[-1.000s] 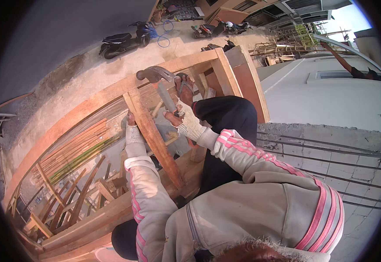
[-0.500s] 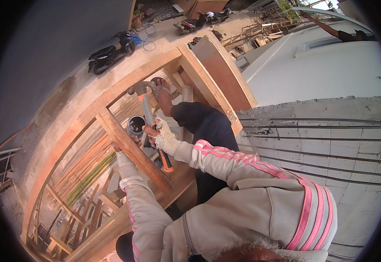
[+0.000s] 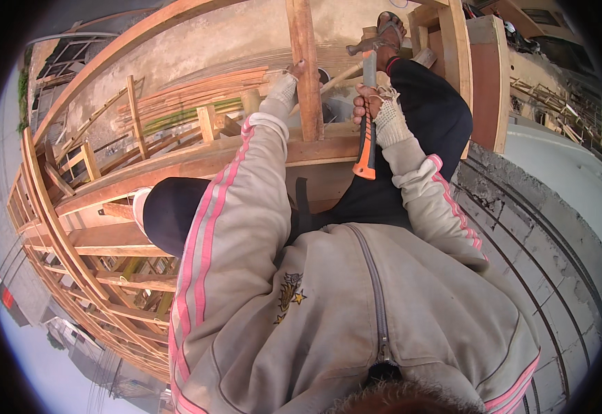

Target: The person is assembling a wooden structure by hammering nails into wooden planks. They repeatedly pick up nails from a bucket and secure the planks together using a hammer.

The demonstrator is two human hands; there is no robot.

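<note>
A claw hammer with an orange and black handle is gripped in my right hand, its metal head pointing away from me, near my sandalled foot. The hand wears a knitted fingerless glove. Over on the left, my left hand, gloved the same way, holds the edge of an upright wooden post; part of its fingers is hidden behind the wood. Just right of the post, the dark rim of a round container shows, mostly covered.
A horizontal beam crosses in front of me, above my bent left knee. Long wooden strips lie below. Wooden framing extends at left. At right stand a boxed wooden panel and a block wall with steel bars.
The view has swung left, showing more framing and my jacket front. My right hand still grips the hammer, and my left hand is still at the wooden post. The round container is now mostly hidden.
</note>
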